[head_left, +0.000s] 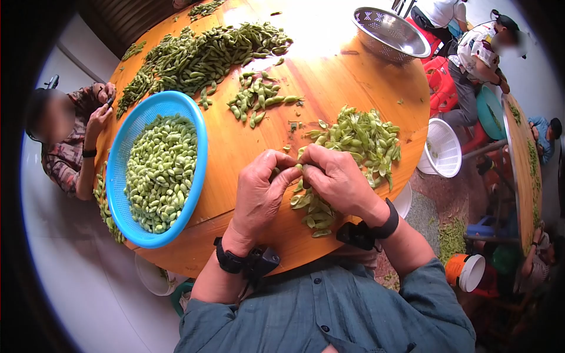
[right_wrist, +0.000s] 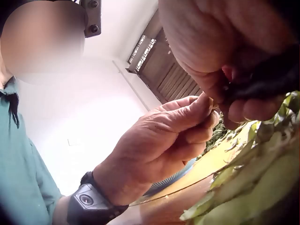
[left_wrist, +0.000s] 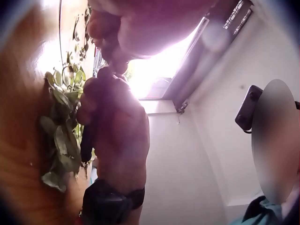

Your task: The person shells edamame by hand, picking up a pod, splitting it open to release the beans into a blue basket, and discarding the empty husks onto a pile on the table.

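Both hands meet above the table's near part, fingertips almost touching. A small green pod (head_left: pixel 299 166) is pinched between them, mostly hidden by the fingers. My left hand (head_left: pixel 263 187) has its thumb and forefinger together on the pod's left side; in the right wrist view the left hand (right_wrist: pixel 159 140) shows its other fingers curled. My right hand (head_left: pixel 339 179) pinches from the right, thumb against forefinger. Opened, pale green pods (head_left: pixel 365 141) lie in a heap beyond and under the right hand. Shelled green beans (head_left: pixel 162 170) fill a blue basket (head_left: pixel 202 147) to the left.
A large heap of whole pods (head_left: pixel 200 56) lies at the far left, with a smaller group (head_left: pixel 256 97) nearer. A metal colander (head_left: pixel 391 35) stands at the far right edge. One person sits at the left; others are around another table (head_left: pixel 518 170) at the right.
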A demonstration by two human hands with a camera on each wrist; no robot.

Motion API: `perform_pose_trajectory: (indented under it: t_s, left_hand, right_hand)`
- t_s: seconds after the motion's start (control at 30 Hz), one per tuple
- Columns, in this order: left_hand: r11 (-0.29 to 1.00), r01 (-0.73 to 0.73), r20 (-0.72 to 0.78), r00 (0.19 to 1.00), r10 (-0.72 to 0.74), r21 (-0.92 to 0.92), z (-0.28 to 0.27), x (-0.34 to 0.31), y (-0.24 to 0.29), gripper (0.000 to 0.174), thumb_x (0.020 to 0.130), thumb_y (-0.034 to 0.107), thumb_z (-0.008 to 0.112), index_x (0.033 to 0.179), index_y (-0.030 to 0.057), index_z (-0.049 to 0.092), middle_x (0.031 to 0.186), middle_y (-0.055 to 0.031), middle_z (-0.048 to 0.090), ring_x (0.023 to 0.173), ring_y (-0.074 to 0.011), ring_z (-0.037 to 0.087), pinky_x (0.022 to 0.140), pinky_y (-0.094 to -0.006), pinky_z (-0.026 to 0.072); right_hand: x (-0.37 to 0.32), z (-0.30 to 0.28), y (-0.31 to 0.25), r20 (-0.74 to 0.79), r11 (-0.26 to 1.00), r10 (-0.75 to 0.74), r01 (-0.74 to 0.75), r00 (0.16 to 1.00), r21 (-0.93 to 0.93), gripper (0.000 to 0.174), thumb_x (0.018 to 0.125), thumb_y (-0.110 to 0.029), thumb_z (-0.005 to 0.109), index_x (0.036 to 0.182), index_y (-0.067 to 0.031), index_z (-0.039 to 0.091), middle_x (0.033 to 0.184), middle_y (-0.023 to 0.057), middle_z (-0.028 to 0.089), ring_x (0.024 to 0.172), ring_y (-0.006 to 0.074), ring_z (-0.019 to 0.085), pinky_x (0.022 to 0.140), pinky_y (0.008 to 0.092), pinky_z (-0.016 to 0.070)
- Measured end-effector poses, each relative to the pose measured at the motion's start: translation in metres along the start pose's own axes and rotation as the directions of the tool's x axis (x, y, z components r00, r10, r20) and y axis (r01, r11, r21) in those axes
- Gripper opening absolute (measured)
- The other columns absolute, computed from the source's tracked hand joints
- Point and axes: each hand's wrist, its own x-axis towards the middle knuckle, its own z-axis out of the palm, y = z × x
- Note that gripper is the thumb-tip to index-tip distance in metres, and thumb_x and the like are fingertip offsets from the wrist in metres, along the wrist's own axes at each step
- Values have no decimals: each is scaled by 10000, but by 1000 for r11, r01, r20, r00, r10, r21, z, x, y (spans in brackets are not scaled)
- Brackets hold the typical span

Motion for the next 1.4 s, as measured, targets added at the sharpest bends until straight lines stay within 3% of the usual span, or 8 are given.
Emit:
perform_pose_trajectory:
  t_s: [0.17,0.23,0.33,0.63,0.83,1.07,1.27,1.4]
  left_hand:
    - [993,-101,-116,988,107,58,3,3,-11,145,962,154,637,964,10,627,749,9,596,637,-77,551,575,-234,455]
    - [806,349,67,930,-362,-478,-2,3,-11,161,990,196,608,932,49,632,719,46,562,565,-34,466,505,-183,364]
    - [579,381,202,915,-350,-721,-4,3,-18,186,1005,234,589,908,80,627,709,68,535,548,5,392,468,-162,280]
    - [395,483,394,873,-287,-782,-1,3,-23,197,1000,232,589,941,45,610,665,69,514,498,-3,368,440,-170,287]
    - [639,442,215,890,-403,-630,5,2,-3,268,1002,281,589,853,61,625,635,74,486,482,1,336,416,-183,229]
    - [667,495,308,869,-388,-556,0,0,-2,314,1023,315,543,836,77,627,619,67,494,476,2,332,415,-175,235]
    - [799,224,-89,941,-326,-559,-24,-7,34,158,1012,195,520,922,102,610,734,34,576,505,3,401,407,-151,271]
    - [1000,16,-590,807,-21,-14,-69,-18,54,144,1013,141,522,961,43,615,768,8,561,658,-53,485,579,-200,397]
  right_hand:
    - [0,5,-4,-1,998,-59,59,998,-32,61,836,-24,558,856,23,590,719,242,605,683,416,626,608,439,494]
    - [0,5,-7,-16,997,-78,77,997,-31,59,835,-20,564,869,20,590,719,244,605,685,419,625,609,440,497]
    - [0,2,-5,-5,998,-52,52,999,-32,66,846,-37,597,887,15,592,723,236,608,687,402,633,621,433,503]
    - [0,1,-2,-88,972,-234,232,968,-30,155,803,-76,729,869,-17,601,809,157,631,744,328,647,623,363,503]
    - [-2,-3,-3,-38,953,-251,240,967,-188,174,780,-70,729,799,-36,559,751,134,589,704,338,617,595,400,486]
    - [-2,-3,-2,-20,928,-283,268,959,-260,147,794,-69,700,791,-37,556,744,135,587,698,333,620,591,411,485]
    - [0,-9,6,-99,941,-248,216,964,-261,89,788,2,657,845,-4,588,762,140,596,714,318,626,637,384,492]
    - [-2,-18,3,12,914,-175,167,984,-370,140,806,-84,650,912,-30,576,847,151,601,776,359,626,674,429,515]
